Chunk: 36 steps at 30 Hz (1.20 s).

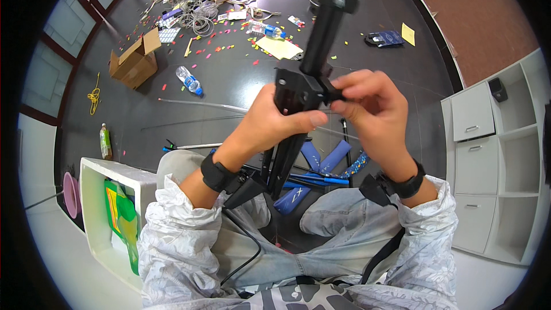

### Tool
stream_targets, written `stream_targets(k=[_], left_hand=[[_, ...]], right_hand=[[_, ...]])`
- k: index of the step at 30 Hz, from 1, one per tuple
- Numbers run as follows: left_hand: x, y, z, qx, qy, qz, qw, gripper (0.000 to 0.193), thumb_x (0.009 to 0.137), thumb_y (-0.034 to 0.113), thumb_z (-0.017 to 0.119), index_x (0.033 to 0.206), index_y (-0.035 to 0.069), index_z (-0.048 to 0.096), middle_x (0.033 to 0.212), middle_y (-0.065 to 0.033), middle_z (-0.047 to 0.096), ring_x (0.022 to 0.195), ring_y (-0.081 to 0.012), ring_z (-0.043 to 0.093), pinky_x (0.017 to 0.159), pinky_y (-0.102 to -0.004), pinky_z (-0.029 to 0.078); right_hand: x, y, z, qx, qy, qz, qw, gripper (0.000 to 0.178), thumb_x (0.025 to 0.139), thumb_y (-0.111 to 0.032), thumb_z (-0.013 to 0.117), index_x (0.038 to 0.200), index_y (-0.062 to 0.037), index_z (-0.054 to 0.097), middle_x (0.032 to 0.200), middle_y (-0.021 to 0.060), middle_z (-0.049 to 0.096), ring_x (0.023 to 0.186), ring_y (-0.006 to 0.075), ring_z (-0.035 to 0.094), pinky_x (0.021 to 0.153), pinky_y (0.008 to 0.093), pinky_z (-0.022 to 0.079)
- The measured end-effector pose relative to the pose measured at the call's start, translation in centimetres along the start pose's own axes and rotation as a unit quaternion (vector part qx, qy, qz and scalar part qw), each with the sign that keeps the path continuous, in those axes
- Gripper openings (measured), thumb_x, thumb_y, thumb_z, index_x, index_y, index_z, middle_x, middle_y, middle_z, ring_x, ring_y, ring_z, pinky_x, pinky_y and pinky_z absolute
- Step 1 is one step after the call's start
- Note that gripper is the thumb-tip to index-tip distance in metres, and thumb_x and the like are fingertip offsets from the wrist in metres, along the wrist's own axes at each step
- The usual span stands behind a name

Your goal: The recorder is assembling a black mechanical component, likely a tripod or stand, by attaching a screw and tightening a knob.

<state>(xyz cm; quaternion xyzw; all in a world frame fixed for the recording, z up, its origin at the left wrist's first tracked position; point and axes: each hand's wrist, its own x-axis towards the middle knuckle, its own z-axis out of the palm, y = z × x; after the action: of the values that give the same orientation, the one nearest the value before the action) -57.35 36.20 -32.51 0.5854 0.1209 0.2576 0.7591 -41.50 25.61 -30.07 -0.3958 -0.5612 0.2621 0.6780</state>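
A black tripod (pixel 318 46) is held up in front of me, tilted, its head toward the top and its folded legs (pixel 285 163) pointing down between my knees. My left hand (pixel 268 116) wraps around its body just below the centre column, the thumb lying across the front. With finger and thumb, my right hand (pixel 370 100) pinches a small black knob (pixel 333 93) on the tripod's right side. The fingers partly hide this knob. Each wrist wears a black strap with a black device on it. Blue flat pieces and thin rods (pixel 321 163) lie on the floor below.
To my left stands a white foam box (pixel 117 166) holding green packaging. An open cardboard box (pixel 135 63), a water bottle (pixel 189 81), tangled cables (pixel 198 17) and scattered paper bits cover the floor ahead. White cabinets with shelves (pixel 475 161) line the right.
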Motion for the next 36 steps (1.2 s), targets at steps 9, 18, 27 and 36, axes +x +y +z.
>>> stream_targets(k=[9,18,27,36], left_hand=[[-0.3,0.2,0.4,0.115,0.02,0.002,0.993,0.038,0.074,0.031,0.082,0.096,0.004,0.066,0.076,0.0025,0.062,0.066,-0.0059,0.053,0.058,-0.0222,0.043],[0.2,-0.9,-1.0,-0.005,0.016,-0.055,0.998,0.04,0.087,0.023,0.07,0.121,0.006,0.057,0.101,0.0014,0.062,0.095,-0.0074,0.053,0.083,-0.0233,0.044],[-0.7,-0.5,-4.7,0.158,0.084,0.107,0.978,0.025,0.082,0.013,0.067,0.105,0.004,0.067,0.091,-0.0021,0.067,0.083,-0.012,0.063,0.076,-0.0247,0.047],[-1.9,3.0,-9.9,0.643,-0.012,0.369,0.671,0.043,0.071,-0.008,0.069,0.112,0.006,0.067,0.096,-0.0095,0.066,0.084,-0.0186,0.065,0.077,-0.0266,0.051]], right_hand=[[0.3,0.6,-1.4,0.019,-0.021,0.087,0.996,0.022,0.075,0.01,0.071,0.096,0.0029,0.067,0.093,0.0105,0.066,0.077,0.0139,0.062,0.074,0.0253,0.053],[0.4,1.9,0.0,0.014,0.074,0.173,0.982,0.028,0.087,-0.01,0.068,0.113,0.0019,0.065,0.099,0.0073,0.068,0.087,0.0124,0.064,0.08,0.0251,0.051],[1.1,2.7,1.2,-0.067,-0.051,0.041,0.996,0.031,0.086,-0.009,0.07,0.113,0.0047,0.062,0.099,0.0076,0.066,0.086,0.0105,0.062,0.075,0.022,0.05],[1.2,5.0,0.4,-0.111,-0.096,0.007,0.989,0.024,0.09,-0.009,0.063,0.113,-0.0019,0.061,0.1,0.0035,0.053,0.086,0.0077,0.055,0.068,0.0204,0.048]])
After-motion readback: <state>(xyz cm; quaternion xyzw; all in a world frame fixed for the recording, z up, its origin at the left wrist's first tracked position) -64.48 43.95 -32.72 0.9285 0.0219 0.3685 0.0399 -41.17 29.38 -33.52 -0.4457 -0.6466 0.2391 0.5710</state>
